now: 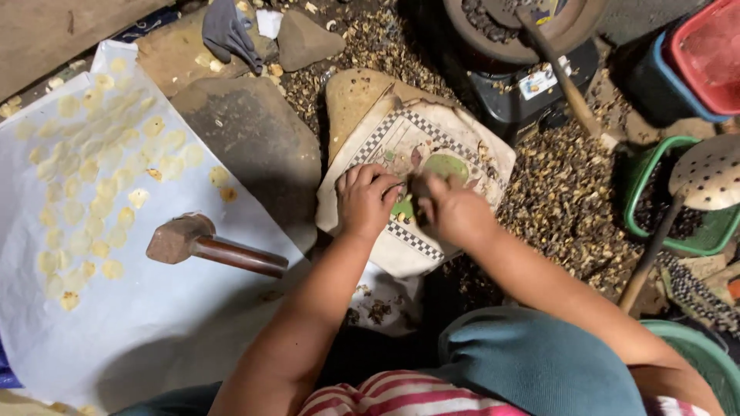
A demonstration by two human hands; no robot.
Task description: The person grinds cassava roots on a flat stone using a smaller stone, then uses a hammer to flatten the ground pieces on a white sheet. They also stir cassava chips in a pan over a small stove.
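My left hand and my right hand are close together over a worn cloth with a checkered border that is draped on a stone. Both hands have their fingers curled around something small and dark between them; what it is I cannot tell. To the left a hammer with a rusty head and a wooden handle lies on a white sheet. Several flattened pale yellow chips are spread in rows over that sheet.
A flat grey stone sits between the sheet and the cloth. Dark husks litter the ground. At the right are a green basket, a perforated ladle, red and blue tubs, and a round pan on a stove.
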